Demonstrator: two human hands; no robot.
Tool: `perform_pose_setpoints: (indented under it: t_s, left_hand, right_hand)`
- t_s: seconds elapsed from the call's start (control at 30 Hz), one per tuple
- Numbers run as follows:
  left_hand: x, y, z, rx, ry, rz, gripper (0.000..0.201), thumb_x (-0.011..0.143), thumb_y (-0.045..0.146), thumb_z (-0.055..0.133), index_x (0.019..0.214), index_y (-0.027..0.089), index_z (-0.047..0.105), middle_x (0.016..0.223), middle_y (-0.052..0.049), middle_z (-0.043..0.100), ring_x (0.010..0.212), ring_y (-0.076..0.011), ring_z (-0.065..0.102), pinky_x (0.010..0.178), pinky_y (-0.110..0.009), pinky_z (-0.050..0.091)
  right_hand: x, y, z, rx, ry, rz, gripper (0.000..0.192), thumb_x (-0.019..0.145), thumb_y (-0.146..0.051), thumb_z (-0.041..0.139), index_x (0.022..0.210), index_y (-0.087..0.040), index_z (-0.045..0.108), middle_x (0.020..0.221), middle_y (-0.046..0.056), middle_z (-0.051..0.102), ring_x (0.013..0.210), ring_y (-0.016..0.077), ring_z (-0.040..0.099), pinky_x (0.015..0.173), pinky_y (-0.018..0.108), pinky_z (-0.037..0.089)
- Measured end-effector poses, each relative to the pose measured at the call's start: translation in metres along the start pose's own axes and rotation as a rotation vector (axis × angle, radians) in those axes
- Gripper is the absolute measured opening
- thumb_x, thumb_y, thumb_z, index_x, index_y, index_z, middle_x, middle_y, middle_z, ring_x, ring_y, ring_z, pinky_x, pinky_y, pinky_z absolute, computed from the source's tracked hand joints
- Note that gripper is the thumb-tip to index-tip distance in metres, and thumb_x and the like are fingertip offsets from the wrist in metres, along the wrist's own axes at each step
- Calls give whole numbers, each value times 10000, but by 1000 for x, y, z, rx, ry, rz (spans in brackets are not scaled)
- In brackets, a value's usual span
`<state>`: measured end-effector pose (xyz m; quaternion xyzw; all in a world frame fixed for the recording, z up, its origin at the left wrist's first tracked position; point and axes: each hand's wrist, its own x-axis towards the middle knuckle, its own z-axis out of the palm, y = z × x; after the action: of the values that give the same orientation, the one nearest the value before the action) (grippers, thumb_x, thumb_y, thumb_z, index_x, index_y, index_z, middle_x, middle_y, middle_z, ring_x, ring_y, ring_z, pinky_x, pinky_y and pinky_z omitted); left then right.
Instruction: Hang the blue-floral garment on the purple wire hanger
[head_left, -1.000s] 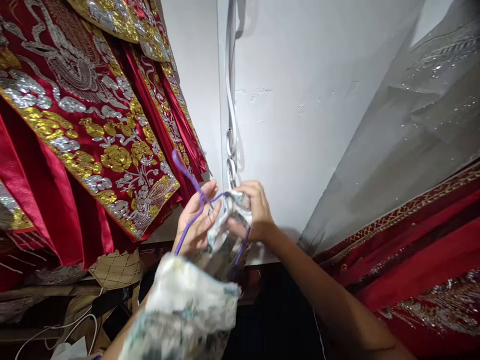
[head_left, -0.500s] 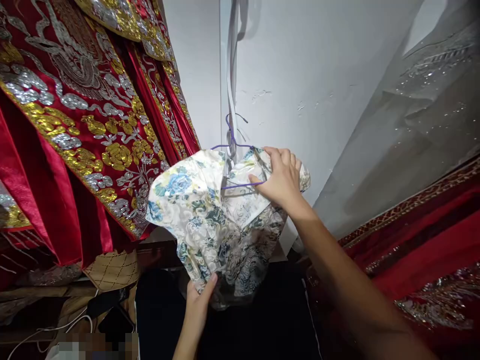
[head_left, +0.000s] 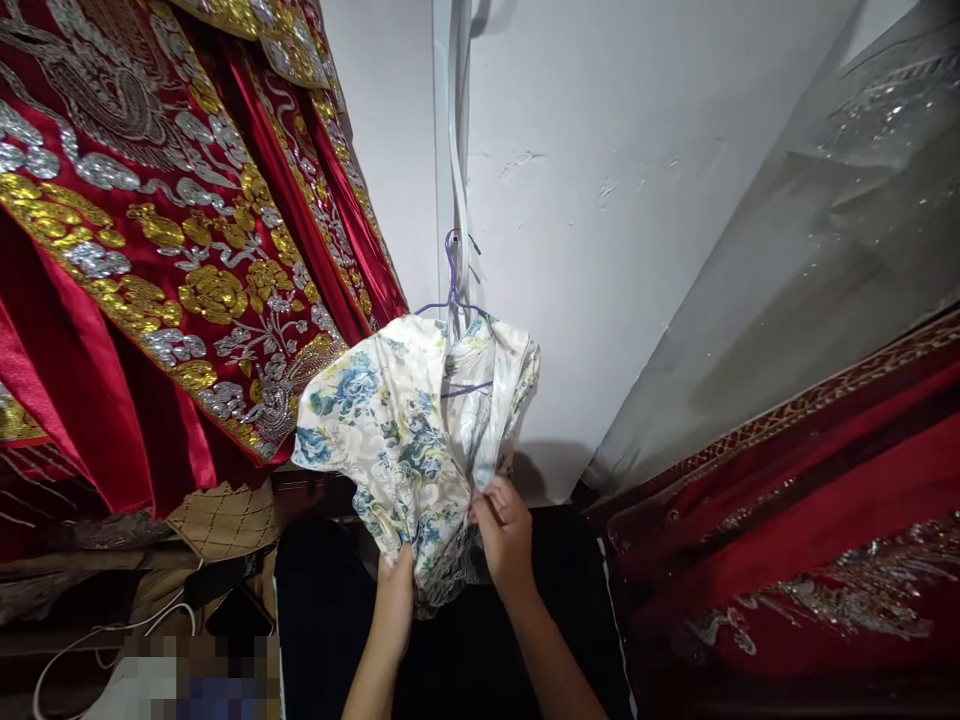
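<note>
Floral cloth, cream with blue and green blooms, makes up the small garment (head_left: pixel 405 440) that hangs on a purple wire hanger (head_left: pixel 453 300) against the white wall (head_left: pixel 637 200) in the middle of the view. That hanger's hook catches a white strap (head_left: pixel 457 150) running down the wall's corner, and a purple crossbar shows inside the open neck of the garment. Both hands are raised to its lower edge, close together. Gripping from below, the left hand (head_left: pixel 395 600) has its fingers closed on the bunched hem. Just beside it, the right hand (head_left: pixel 506 535) pinches the fabric's right edge between thumb and fingers. Both hands are thus clamped on the same piece of cloth, which sags in folds between hanger and hem. To the left, a red satin robe (head_left: pixel 150 250) heavy with gold and silver embroidery hangs near the garment, its lower border almost reaching the floral sleeve. On the right, a clear plastic cover (head_left: pixel 810 250) slopes over more red embroidered cloth (head_left: pixel 825 520). Under the robe lie a tan quilted piece (head_left: pixel 225 520) and a white cable (head_left: pixel 112 640); the lower left corner is blurred out.
</note>
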<state>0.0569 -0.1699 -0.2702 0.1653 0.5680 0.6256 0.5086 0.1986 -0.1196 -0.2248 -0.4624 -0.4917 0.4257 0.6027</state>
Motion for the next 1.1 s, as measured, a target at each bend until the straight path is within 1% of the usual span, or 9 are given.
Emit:
perform_pose_setpoints:
  t_s: [0.13,0.47,0.57,0.63,0.77,0.8,0.87,0.97,1.1]
  left_hand:
    - [-5,5,1,-75,-66,-14,698,886,397,636,1515,183,423,1463,-164,568,1360,-343,540,1155,-497,407]
    - [-8,14,0,-97,-102,-31,627,858,361,676,1442,193,524,1361,-135,655,1333,-303,574,1171,-450,397]
    - [4,15,-8,-66,-10,-5,529,835,345,702,1332,190,612,1253,-127,708,1282,-307,612,1134,-441,436]
    - [13,16,-13,-45,109,95,473,821,342,714,1264,196,636,1196,-107,721,1252,-305,625,1104,-429,456]
    - [13,17,-13,101,322,577,544,762,319,782,1261,241,581,1243,-65,633,1219,-261,588,1095,-391,436]
    - [8,18,-9,174,307,683,523,761,305,786,1241,245,587,1248,-65,610,1213,-254,573,1099,-386,422]
    - [-1,18,3,340,121,793,391,793,262,754,1165,233,634,1223,-78,597,1199,-256,560,1098,-381,405]
    - [-10,16,24,462,-212,776,256,870,204,643,1124,221,666,1190,-95,615,1159,-253,579,1043,-359,426]
    - [-8,14,40,441,-288,739,91,924,201,559,943,201,648,921,-49,616,883,-200,600,810,-281,460]
  right_hand:
    - [-7,-4,2,26,-266,67,260,902,-444,652,947,-193,602,814,27,606,723,170,565,661,279,456]
    - [-7,-6,-4,8,-387,175,475,927,-599,557,683,-194,513,609,-13,500,585,133,478,568,260,398]
    - [-8,-10,-6,104,-355,272,461,904,-603,579,703,-189,580,575,-5,528,521,132,466,505,262,342]
    - [-8,-13,-8,153,-323,333,427,898,-568,591,694,-193,583,555,-8,521,498,130,452,489,264,311]
    - [-9,-14,-10,139,-310,362,350,887,-459,608,662,-191,593,559,-6,530,506,123,436,495,264,282]
    - [-10,-14,-9,129,-323,357,339,887,-441,606,661,-189,602,556,-3,538,505,121,434,496,264,277]
    - [-12,-15,-5,127,-355,345,333,891,-420,599,658,-184,614,540,-4,540,499,117,432,502,262,281]
    - [-16,-20,2,130,-429,335,337,894,-406,589,644,-183,616,494,-12,517,478,115,429,506,258,301]
    - [-16,-29,3,55,-499,370,350,902,-381,547,619,-189,621,421,-11,503,405,112,391,470,260,274]
